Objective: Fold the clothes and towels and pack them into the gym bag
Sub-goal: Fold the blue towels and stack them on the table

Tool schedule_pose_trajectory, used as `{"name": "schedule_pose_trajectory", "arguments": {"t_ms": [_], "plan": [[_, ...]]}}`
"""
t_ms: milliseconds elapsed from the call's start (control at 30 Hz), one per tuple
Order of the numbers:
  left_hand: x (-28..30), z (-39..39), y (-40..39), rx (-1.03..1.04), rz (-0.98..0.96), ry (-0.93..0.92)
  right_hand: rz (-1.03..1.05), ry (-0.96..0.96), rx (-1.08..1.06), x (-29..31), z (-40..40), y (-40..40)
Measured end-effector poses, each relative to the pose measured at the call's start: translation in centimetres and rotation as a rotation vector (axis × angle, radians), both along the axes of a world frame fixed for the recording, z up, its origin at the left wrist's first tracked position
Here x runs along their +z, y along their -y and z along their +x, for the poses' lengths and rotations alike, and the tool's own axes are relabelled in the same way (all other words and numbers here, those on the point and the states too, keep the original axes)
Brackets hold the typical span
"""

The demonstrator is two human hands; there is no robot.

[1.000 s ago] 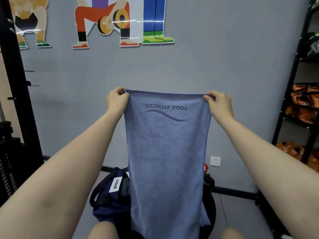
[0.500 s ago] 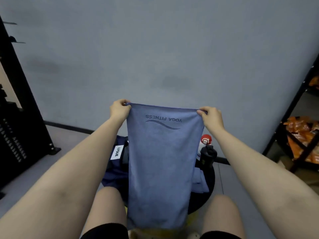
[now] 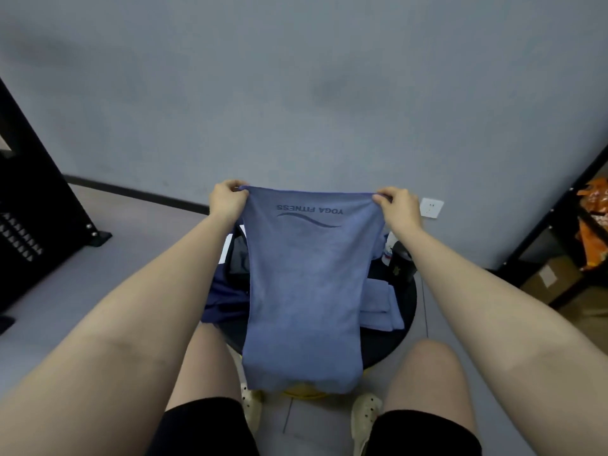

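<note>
A blue towel [image 3: 306, 291] printed "YOGA FITNESS" hangs in front of me, stretched by its top edge. My left hand [image 3: 227, 200] pinches its upper left corner and my right hand [image 3: 399, 205] pinches its upper right corner. The towel's lower end hangs over the front of a round black platform [image 3: 403, 334]. A dark navy gym bag [image 3: 227, 297] sits on the platform's left side, mostly hidden behind the towel. A folded blue towel [image 3: 380, 304] lies on the platform's right side.
A black bottle [image 3: 401, 261] stands at the platform's back right. A black equipment frame [image 3: 36, 199] stands on the left. Black shelving with orange packages [image 3: 592, 232] and a cardboard box [image 3: 549, 278] stands on the right. A grey wall with a socket [image 3: 431, 208] is just behind.
My view has tilted down from the wall toward the floor and my legs. Both hands have lowered the stretched towel toward the platform while keeping hold of its top corners.
</note>
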State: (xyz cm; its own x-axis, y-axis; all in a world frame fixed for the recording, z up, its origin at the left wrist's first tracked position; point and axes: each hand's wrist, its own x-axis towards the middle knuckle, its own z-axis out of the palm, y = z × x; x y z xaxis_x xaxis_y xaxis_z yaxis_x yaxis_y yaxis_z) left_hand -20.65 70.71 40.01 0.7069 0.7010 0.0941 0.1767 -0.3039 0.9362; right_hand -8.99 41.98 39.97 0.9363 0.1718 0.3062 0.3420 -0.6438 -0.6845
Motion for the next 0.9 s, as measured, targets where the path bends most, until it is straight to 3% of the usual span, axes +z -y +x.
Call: {"name": "schedule_pose_trajectory", "arguments": {"t_ms": [533, 667, 900], "plan": [[-15.7, -7.2, 3.3, -0.108, 0.029, -0.373, -0.186, -0.311, 0.116, -15.7, -7.4, 3.4], [-18.6, -9.2, 4.5, -0.232, 0.125, -0.481, -0.223, -0.390, 0.160, -19.0, -9.2, 3.9], [-22.0, -10.1, 5.1, -0.546, 0.369, -0.847, -0.378, -0.521, 0.384, -24.2, -10.8, 4.6]]}}
